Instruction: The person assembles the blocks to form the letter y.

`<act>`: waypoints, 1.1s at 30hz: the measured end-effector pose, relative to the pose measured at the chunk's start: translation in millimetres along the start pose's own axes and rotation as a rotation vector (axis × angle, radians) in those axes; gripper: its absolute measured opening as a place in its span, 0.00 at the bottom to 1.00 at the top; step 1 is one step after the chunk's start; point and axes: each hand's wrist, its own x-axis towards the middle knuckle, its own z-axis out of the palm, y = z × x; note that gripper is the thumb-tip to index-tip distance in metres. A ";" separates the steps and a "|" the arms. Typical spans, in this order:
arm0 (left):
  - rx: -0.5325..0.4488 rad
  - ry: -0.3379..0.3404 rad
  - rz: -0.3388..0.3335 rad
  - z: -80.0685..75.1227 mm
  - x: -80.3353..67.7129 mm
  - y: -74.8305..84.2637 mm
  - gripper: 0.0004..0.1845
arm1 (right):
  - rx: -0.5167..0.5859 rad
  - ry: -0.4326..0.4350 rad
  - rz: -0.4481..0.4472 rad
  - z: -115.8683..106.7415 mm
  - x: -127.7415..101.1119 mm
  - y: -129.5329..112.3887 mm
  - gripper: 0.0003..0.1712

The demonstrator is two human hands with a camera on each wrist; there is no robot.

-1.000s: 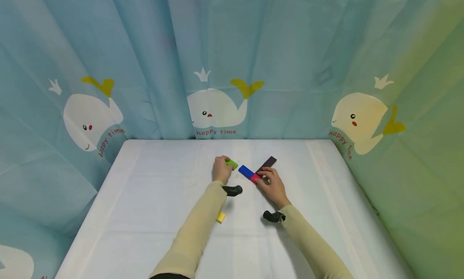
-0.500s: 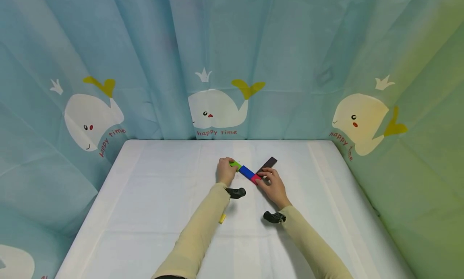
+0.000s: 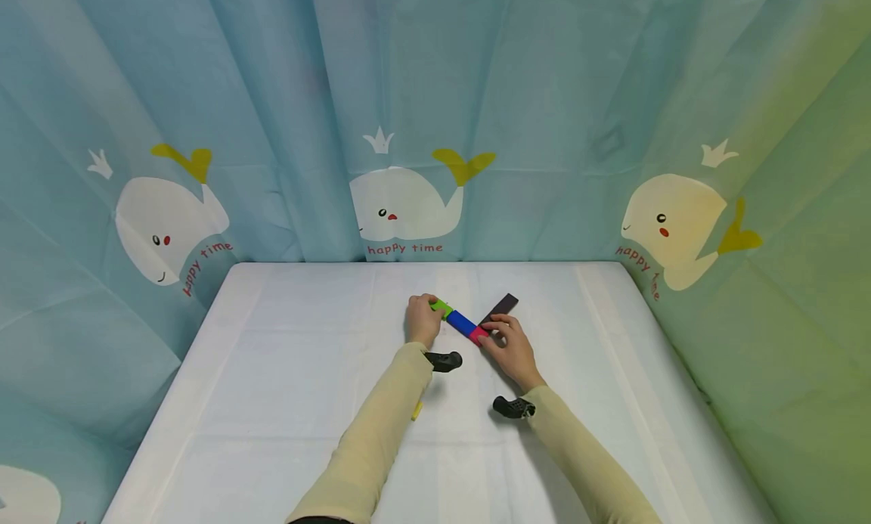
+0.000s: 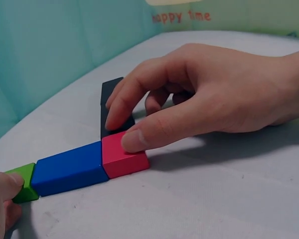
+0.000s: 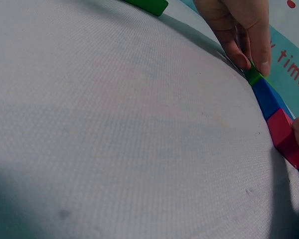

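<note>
A green block (image 3: pixel 441 308), a blue block (image 3: pixel 460 323) and a red block (image 3: pixel 479 334) lie end to end in a slanted row on the white table (image 3: pixel 286 373). My left hand (image 3: pixel 427 316) pinches the green block (image 4: pixel 22 181) at the row's left end. At the other end, my right hand (image 3: pixel 497 333) has its thumb against the red block (image 4: pixel 123 157) and its index finger curled over the top. A black block (image 4: pixel 112 107) lies behind the red one, partly under the right hand's fingers (image 4: pixel 119 107). In the right wrist view the left hand's fingertips (image 5: pixel 246 55) press the green block (image 5: pixel 253 75).
A yellow block (image 3: pixel 416 410) peeks out from under my left forearm. A greenish block edge (image 5: pixel 147 5) shows at the top of the right wrist view. Whale-print curtains (image 3: pixel 401 199) close in the table on three sides.
My left hand slid the green block to the right until it met the blue block's end, closing the gap. The right hand stayed on the red block.
</note>
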 end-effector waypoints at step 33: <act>0.013 -0.010 0.037 3.2 2.2 -1.2 0.13 | 0.006 -0.005 -0.017 -1.9 2.9 3.5 0.16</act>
